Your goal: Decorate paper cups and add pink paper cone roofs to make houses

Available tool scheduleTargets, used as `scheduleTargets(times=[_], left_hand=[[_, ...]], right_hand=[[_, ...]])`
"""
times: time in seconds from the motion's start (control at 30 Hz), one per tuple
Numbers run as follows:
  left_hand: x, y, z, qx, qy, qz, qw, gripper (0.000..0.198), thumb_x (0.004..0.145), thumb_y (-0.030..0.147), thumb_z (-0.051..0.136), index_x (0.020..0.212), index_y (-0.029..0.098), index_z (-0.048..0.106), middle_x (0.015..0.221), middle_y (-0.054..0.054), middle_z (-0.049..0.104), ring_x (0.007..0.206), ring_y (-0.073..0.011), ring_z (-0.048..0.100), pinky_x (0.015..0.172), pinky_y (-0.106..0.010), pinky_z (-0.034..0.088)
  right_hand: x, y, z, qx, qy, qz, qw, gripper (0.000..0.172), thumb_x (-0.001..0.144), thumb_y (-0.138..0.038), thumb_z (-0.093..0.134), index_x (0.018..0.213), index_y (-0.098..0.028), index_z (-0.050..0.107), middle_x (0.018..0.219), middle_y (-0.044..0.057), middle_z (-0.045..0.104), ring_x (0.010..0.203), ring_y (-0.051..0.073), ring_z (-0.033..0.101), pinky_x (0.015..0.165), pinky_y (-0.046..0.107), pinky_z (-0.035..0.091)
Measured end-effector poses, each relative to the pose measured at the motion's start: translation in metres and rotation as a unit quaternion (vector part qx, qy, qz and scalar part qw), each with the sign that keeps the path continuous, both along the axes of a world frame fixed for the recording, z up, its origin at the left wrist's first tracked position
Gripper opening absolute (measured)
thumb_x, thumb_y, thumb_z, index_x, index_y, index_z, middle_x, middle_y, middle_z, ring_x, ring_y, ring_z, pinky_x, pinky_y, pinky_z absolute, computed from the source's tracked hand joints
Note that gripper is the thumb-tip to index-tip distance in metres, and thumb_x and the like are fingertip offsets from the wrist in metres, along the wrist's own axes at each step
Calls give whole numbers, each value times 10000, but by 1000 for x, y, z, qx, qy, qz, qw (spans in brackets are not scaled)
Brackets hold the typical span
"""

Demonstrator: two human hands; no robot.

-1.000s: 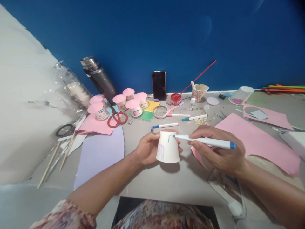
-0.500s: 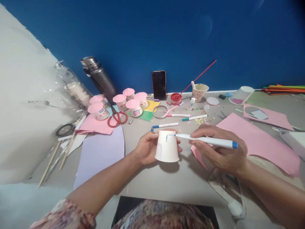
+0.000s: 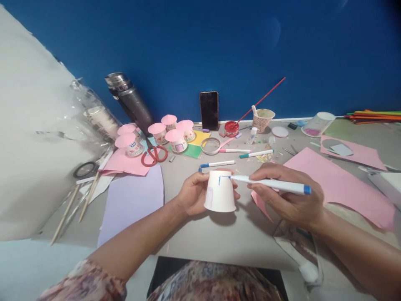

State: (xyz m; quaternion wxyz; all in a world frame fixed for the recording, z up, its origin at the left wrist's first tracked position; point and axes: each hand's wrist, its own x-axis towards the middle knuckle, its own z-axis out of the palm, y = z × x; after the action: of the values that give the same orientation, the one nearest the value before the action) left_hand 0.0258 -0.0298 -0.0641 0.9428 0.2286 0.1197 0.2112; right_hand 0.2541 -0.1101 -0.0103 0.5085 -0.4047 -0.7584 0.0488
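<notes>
My left hand (image 3: 194, 194) is wrapped around a white paper cup (image 3: 221, 196), held upside down with its wide rim at the bottom. A pale purple patch and short blue lines show on the cup's side. My right hand (image 3: 290, 194) grips a white marker (image 3: 278, 185) with a blue end, and its tip touches the cup near the right end of a blue line. Behind the cup lies another blue marker (image 3: 217, 164). Part of my left fingers is hidden behind the cup.
Several small cups with pink cone tops (image 3: 176, 136) stand at back left beside red-handled scissors (image 3: 154, 155) and a dark flask (image 3: 133, 102). A phone (image 3: 209, 110) leans on the wall. Pink paper (image 3: 341, 184) lies right, purple paper (image 3: 133, 205) left.
The blue line at the top of the cup looks slightly thicker or darker. Both hands keep nearly the same place, with the marker tip still on the cup.
</notes>
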Motion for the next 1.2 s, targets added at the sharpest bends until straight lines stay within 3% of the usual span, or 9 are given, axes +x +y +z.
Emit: scheduleTargets(times=[0.4,0.77,1.2], left_hand=[[-1,1,1,-10,-2,-6,1000,538,870,322,496,1303,82,708,1088,-198,794,1009,-391,760,907,-559,557],[0,1,2,5,0,-5,1000,514,862,318,524,1271,87,734,1060,-205,801,1020,-376,765,920,-536,554],[5,-2,0,28,25,40,998,484,816,308,605,1222,89,751,1066,-178,801,938,-384,775,870,-469,548]], right_hand=[[-1,-2,4,-53,34,95,993,132,944,-111,649,1019,-208,698,637,-5,694,576,168,652,543,279,480],[-3,-3,3,-13,29,115,993,193,927,-74,649,1074,-191,693,722,30,728,615,168,665,560,288,514],[-2,-3,2,-8,-19,114,993,116,964,-101,646,1060,-156,678,766,52,746,621,142,626,568,269,488]])
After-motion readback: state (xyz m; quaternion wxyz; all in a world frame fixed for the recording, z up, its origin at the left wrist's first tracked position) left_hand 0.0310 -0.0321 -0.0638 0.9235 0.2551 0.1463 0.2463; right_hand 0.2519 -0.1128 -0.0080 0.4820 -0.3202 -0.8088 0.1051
